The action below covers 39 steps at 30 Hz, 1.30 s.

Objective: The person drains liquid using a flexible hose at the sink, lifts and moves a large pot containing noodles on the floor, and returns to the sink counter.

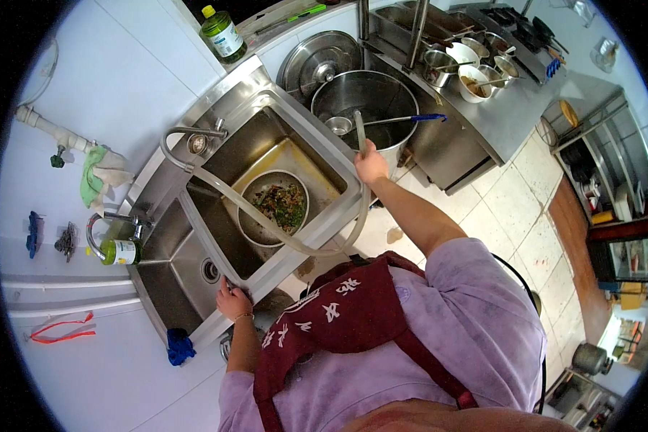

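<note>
My right hand (371,164) is closed around a clear hose (255,212) near its end, which points over the rim of a large stockpot (403,149). From the curved faucet (171,147) the hose crosses the sink and loops back up to that hand. Inside the pot rests a ladle (338,125) with a blue-ended handle. On the front edge of the steel double sink (201,327) lies my left hand (234,301), fingers stretched out and holding nothing. A round metal bowl (243,229) of chopped greens and food bits sits in the larger basin.
A round lid (322,66) leans behind the pot. Bowls and small pots (475,83) crowd the steel counter at right. A green bottle (223,34) stands on the ledge, another bottle (121,251) by the small basin. A blue cloth (180,346) hangs at the sink's corner.
</note>
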{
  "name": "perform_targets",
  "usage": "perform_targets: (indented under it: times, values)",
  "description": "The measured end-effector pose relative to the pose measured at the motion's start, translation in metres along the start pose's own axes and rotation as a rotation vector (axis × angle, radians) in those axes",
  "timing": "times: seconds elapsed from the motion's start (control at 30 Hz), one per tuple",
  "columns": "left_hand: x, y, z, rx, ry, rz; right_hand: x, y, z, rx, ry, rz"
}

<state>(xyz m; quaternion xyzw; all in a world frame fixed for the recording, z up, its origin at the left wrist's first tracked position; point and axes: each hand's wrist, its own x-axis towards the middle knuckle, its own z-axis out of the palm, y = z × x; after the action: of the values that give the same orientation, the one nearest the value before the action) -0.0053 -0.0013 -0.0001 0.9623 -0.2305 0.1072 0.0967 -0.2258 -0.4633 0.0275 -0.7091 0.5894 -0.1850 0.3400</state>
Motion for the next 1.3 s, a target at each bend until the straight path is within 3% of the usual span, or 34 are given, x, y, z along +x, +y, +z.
perform_targets:
  times: [1.3]
  values:
    - [0.0003,-0.0034,0.0036,-0.028,0.012,0.006,0.0043,0.0048,0.0064,-0.009,0.030,-0.026]
